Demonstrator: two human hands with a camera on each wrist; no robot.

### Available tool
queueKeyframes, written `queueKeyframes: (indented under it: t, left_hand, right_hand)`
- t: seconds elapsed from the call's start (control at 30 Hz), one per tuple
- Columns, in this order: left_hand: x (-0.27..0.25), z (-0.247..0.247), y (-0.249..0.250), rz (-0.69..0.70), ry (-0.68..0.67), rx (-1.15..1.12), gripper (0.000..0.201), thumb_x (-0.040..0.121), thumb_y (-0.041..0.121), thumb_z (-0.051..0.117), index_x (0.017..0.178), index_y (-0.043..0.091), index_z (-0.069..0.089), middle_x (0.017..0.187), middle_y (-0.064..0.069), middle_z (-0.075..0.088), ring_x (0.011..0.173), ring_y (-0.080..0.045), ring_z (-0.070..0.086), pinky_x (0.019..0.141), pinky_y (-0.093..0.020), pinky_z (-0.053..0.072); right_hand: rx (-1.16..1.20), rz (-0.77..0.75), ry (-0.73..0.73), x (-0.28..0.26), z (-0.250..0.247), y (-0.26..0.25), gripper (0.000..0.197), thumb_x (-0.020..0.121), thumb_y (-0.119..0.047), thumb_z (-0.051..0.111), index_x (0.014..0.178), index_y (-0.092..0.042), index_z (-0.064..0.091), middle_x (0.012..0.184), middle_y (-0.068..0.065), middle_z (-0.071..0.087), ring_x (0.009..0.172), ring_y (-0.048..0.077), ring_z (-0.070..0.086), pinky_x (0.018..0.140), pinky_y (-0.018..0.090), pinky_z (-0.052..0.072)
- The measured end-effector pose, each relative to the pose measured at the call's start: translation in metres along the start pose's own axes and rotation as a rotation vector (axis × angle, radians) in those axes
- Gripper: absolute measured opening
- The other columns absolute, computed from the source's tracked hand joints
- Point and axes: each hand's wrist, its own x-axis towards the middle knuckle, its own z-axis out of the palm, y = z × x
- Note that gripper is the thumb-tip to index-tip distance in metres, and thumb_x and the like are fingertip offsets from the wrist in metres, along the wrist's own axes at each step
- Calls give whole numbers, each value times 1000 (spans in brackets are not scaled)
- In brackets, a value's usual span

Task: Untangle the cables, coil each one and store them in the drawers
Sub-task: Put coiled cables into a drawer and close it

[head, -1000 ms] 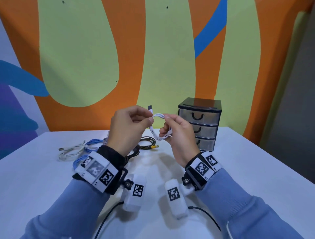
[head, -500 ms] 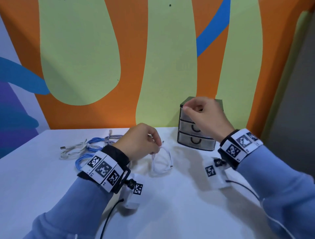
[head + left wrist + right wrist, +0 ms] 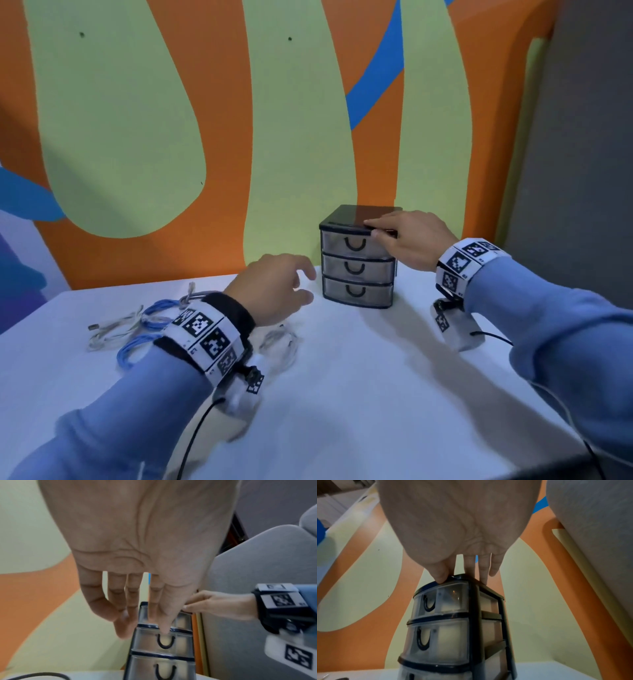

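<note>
The right hand (image 3: 412,240) reaches forward at about the height of the small three-drawer organiser with a black frame and clear plastic drawers (image 3: 358,270), which stands at the back of the white worktop (image 3: 359,394) against the orange and pale-green painted wall (image 3: 301,137). Its straight fingers (image 3: 483,572) lie flat on the organiser's black lid, and the thumb (image 3: 439,574) presses the lid's front edge above the top drawer, so the hand rests on the lid rather than curling round it. All three drawers look pushed in.

The left hand (image 3: 274,291) hovers over the worktop just left of the organiser, palm down, fingers (image 3: 120,608) loosely spread and relaxed, holding nothing; from the left wrist view its fingertips point toward the drawer fronts without clearly touching them.

A coiled white cable (image 3: 279,346) lies on the worktop under the left wrist, blurred. Farther left, a tangle of blue and white cables (image 3: 137,325) lies on the worktop, well apart from the organiser.
</note>
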Motion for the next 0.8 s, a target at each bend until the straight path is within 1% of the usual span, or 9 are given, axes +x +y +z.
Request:
queueKeyframes:
  t: [0.13,0.17,0.23,0.3,0.43,0.5,0.7,0.77,0.8]
  left_hand:
    - [23,10,36,81,-38,138,61,100,27,64,156,37,41,124,-2,66,104,-28,64,88,-43,57]
    - [28,14,43,82,-57,176,70,99,24,62,161,36,32,123,-3,66,104,-30,63,84,-43,57]
    - [37,17,56,72,-74,228,78,98,18,58,165,34,21,102,-1,62,93,-30,61,68,-38,51]
    - [40,19,64,50,-79,270,76,97,16,57,163,29,22,87,2,53,84,-29,58,61,-35,41]
    - [38,23,68,12,-81,310,70,96,15,55,159,28,27,98,-3,60,87,-31,59,63,-35,42]
    - [34,26,67,-2,-85,281,72,96,14,55,160,30,25,94,-3,60,83,-30,60,61,-34,42]
    - [25,25,65,-53,16,108,51,93,11,56,135,29,35,86,-5,56,74,-28,57,63,-37,46]
    - [19,21,66,-47,51,123,42,93,10,55,129,25,39,83,-5,56,74,-31,57,60,-37,42]
    - [15,18,67,-42,63,134,40,93,11,54,127,25,40,83,-5,57,75,-32,58,60,-37,41]
  right_hand:
    - [-49,-28,-9,-2,-10,-6,41,108,-48,41,144,-45,58,141,-6,66,115,25,64,80,33,48]
    - [-57,-35,-12,-3,-12,-8,40,108,-48,41,144,-45,59,140,-7,66,113,25,65,77,33,47]
    - [-70,-49,-16,-5,-14,-9,40,108,-47,42,144,-44,59,140,-9,67,115,24,65,80,33,50]
    - [-65,-51,-22,-7,-14,-10,40,108,-47,42,144,-44,59,140,-10,66,118,24,65,86,35,54]
    - [-9,-27,-13,-9,-13,-12,39,108,-46,42,144,-45,59,141,-9,66,118,24,64,90,37,55]
    - [17,-14,-20,-9,-11,-14,40,108,-46,42,144,-45,58,139,-8,67,118,24,64,90,36,54]
    - [181,54,-110,-7,-20,-10,39,108,-40,45,144,-46,58,150,-13,58,127,20,58,84,29,44]
    - [206,73,-126,-4,-23,-10,39,107,-37,46,142,-46,60,150,-13,57,121,18,59,79,26,41]
    - [206,75,-128,-2,-24,-10,39,107,-35,46,141,-46,61,149,-13,59,110,16,61,73,25,40]
